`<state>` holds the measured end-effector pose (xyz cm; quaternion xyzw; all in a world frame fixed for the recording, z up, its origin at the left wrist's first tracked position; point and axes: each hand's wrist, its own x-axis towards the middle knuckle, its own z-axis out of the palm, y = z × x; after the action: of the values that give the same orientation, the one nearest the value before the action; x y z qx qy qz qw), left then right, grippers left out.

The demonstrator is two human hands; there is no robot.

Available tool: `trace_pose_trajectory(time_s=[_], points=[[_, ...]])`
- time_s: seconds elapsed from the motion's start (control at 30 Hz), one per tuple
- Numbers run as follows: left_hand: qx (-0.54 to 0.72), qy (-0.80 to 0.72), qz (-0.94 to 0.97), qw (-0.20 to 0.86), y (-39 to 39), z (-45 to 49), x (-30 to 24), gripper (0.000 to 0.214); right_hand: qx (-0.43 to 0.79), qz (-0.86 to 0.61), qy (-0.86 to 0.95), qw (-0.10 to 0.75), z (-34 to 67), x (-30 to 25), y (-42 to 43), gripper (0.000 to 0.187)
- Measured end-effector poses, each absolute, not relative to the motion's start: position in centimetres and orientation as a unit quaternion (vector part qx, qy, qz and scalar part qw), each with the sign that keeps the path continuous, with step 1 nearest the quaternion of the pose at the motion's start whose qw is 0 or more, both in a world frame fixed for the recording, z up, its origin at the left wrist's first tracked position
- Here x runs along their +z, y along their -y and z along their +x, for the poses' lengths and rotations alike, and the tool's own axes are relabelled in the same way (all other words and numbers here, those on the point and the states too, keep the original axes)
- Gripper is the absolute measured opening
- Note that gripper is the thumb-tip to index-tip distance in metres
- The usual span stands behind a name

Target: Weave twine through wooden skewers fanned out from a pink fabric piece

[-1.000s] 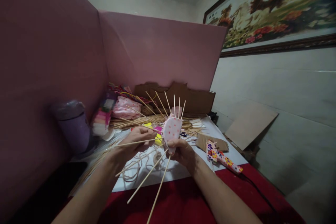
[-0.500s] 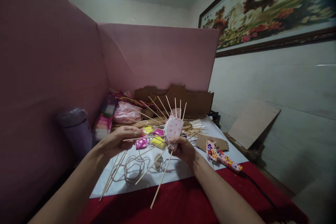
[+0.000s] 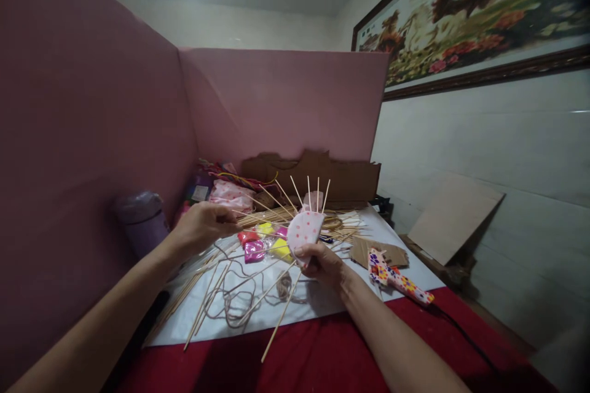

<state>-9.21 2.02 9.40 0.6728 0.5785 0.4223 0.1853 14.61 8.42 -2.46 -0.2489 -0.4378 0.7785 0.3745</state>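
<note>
My right hand (image 3: pixel 322 264) grips the lower edge of a flat, half-round piece (image 3: pixel 305 232) covered in white cloth with pink dots, its thumb lying on the front. Several thin wooden sticks (image 3: pixel 279 319) fan out from the piece's curved edge, upward, leftward and down. On the left, my left hand (image 3: pixel 207 224) has its fingers pinched at the outer end of a left-pointing wooden stick (image 3: pixel 258 219); the fingers partly hide that end. Beneath the sticks, a loose length of twine (image 3: pixel 235 307) and a small twine ball (image 3: pixel 284 285) lie on the white tabletop sheet.
Small yellow, red and magenta packets (image 3: pixel 255 251) lie behind the twine. A flower-patterned glue gun (image 3: pixel 401 282) rests on cardboard (image 3: pixel 391 253) at right, its cord trailing over the red cloth (image 3: pixel 350 350). Loose sticks (image 3: pixel 184 295) lie at left, near a purple bottle (image 3: pixel 142 224).
My left hand has moved up and left from a lower stick to a higher one. My right hand keeps hold of the dotted piece. The view has shifted slightly.
</note>
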Motion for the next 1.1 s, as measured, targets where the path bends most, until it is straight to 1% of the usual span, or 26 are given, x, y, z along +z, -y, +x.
trace_pose_trajectory(time_s=[0.1, 0.13, 0.2, 0.3, 0.43, 0.6, 0.67, 0.73, 0.97, 1.1], points=[[0.386, -0.593, 0.702, 0.077, -2.4, -9.5, 9.6, 0.017, 0.785, -0.229, 0.452, 0.357, 14.6, -2.3, -8.2, 0.021], [0.387, -0.598, 0.700, 0.061, -2.5, -9.6, 9.6, 0.017, 0.789, -0.222, 0.451, 0.354, 14.7, -2.3, -8.1, 0.021], [0.397, -0.604, 0.688, 0.065, -2.5, -9.7, 9.7, 0.018, 0.797, -0.212, 0.439, 0.358, 14.8, -2.1, -8.1, 0.020], [0.433, -0.588, 0.672, 0.124, -2.4, -9.6, 9.8, 0.018, 0.805, -0.207, 0.412, 0.373, 14.9, -2.1, -8.2, 0.018], [0.472, -0.545, 0.648, 0.245, -2.4, -9.9, 9.9, 0.018, 0.809, -0.199, 0.413, 0.367, 15.1, -2.2, -8.3, 0.016], [0.448, -0.541, 0.604, 0.375, -2.5, -11.1, 9.7, 0.023, 0.812, -0.177, 0.424, 0.360, 15.1, -2.5, -8.6, 0.014], [0.447, -0.518, 0.581, 0.442, -2.5, -11.2, 9.3, 0.024, 0.819, -0.159, 0.426, 0.349, 15.2, -2.7, -8.7, 0.013], [0.449, -0.492, 0.568, 0.482, -2.7, -10.9, 8.6, 0.024, 0.825, -0.148, 0.426, 0.340, 15.2, -2.8, -8.8, 0.013], [0.439, -0.491, 0.579, 0.479, -4.5, -8.5, 5.1, 0.034, 0.825, -0.129, 0.444, 0.324, 15.3, -2.9, -8.4, 0.018], [0.426, -0.489, 0.611, 0.454, -5.7, -7.6, 4.3, 0.033, 0.823, -0.093, 0.470, 0.304, 15.3, -2.8, -8.1, 0.019]])
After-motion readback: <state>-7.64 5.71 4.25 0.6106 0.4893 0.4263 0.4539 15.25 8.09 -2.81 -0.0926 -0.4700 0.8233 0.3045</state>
